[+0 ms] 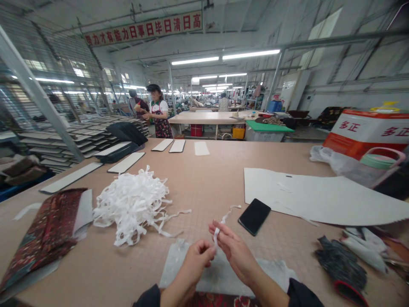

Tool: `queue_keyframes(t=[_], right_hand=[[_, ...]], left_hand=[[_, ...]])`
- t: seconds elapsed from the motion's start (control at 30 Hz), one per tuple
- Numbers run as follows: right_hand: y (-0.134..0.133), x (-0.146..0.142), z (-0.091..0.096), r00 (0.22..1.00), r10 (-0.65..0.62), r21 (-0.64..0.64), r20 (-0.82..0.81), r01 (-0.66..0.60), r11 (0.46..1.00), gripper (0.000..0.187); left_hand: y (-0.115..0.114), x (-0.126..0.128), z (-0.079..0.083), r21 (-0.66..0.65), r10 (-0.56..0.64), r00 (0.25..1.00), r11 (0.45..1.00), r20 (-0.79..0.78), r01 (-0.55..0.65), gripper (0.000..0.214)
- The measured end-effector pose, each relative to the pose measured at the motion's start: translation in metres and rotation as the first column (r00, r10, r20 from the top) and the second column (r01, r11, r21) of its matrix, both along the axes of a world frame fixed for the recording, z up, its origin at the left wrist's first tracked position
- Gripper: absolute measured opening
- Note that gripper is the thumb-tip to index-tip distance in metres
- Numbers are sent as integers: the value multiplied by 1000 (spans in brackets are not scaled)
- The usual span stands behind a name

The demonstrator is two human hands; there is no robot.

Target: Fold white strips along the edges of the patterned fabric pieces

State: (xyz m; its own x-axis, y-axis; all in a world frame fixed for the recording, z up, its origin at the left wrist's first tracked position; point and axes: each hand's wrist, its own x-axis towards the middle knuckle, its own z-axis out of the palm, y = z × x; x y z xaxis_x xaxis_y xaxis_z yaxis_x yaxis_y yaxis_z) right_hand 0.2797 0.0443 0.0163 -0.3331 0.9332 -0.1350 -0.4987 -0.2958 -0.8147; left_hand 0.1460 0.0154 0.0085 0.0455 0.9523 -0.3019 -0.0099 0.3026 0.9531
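My right hand [234,251] pinches a narrow white strip [223,221] that curls up and away over the tan table [204,179]. My left hand [198,258] is closed right beside it, its fingertips at the strip's lower end. Both hands hover over a pale grey felt piece [174,264] at the near table edge. A loose heap of white strips [132,202] lies to the left of my hands. A black phone [254,216] lies just right of the strip.
A stack of dark red patterned pieces [44,234] lies at the left, a large white sheet [319,196] at the right, dark gloves [343,266] near right. Flat white panels [126,162] line the far left edge. A person in an apron [159,113] stands beyond the table.
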Motion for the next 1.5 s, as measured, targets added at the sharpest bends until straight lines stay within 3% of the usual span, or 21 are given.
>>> queue_keyframes(t=[0.1, 0.13, 0.2, 0.27, 0.33, 0.4, 0.5, 0.73, 0.9, 1.03, 1.17, 1.33, 1.5], right_hand=[[2, 11, -7, 972, 41, 96, 232, -65, 993, 51], [2, 15, -8, 926, 40, 138, 375, -98, 986, 53], [1, 23, -7, 761, -53, 252, 647, -147, 957, 49], [-3, 25, -2, 632, -177, 392, 754, -218, 894, 40], [-9, 23, 3, 625, -176, 463, 761, -333, 822, 36], [-12, 19, 4, 600, -84, 429, 796, -461, 777, 33], [-9, 25, 0, 480, -38, 336, 877, -553, 763, 20], [13, 88, -8, 325, -231, 375, 917, -508, 776, 24], [2, 97, -29, 141, -190, 235, 972, -491, 839, 25], [-6, 89, -45, 132, -168, 212, 977, -492, 845, 22], [-5, 90, -49, 126, -165, 206, 978, -476, 855, 20], [-7, 94, -48, 102, -155, 185, 983, -468, 864, 21], [-9, 97, -48, 127, -152, 195, 980, -477, 857, 21]], left_hand=[[-3, -2, -1, -45, 1, 1000, 999, 20, 0, 29], [-5, -2, 0, -61, -5, 1000, 998, 12, 6, 26], [-11, -4, 2, -56, -40, 995, 998, -90, 35, 17], [-16, -4, 3, 12, -104, 959, 994, -262, 111, 9], [-20, -5, 4, 103, -146, 904, 974, -401, 203, 8], [-20, -10, 3, 135, -164, 878, 959, -450, 248, 13], [-15, -30, -4, 83, -133, 877, 978, -463, 192, 15], [-3, -102, -22, 137, 28, 736, 987, -676, 87, 18], [0, -109, -31, 137, 46, 709, 988, -704, 72, 20], [3, -100, -32, 165, 36, 704, 980, -709, 116, 22], [0, -86, -25, 150, -93, 676, 944, -731, 292, 21], [-3, -63, -22, 84, -179, 554, 905, -813, 417, 21], [2, -48, -27, 66, -162, 468, 899, -869, 434, 14]])
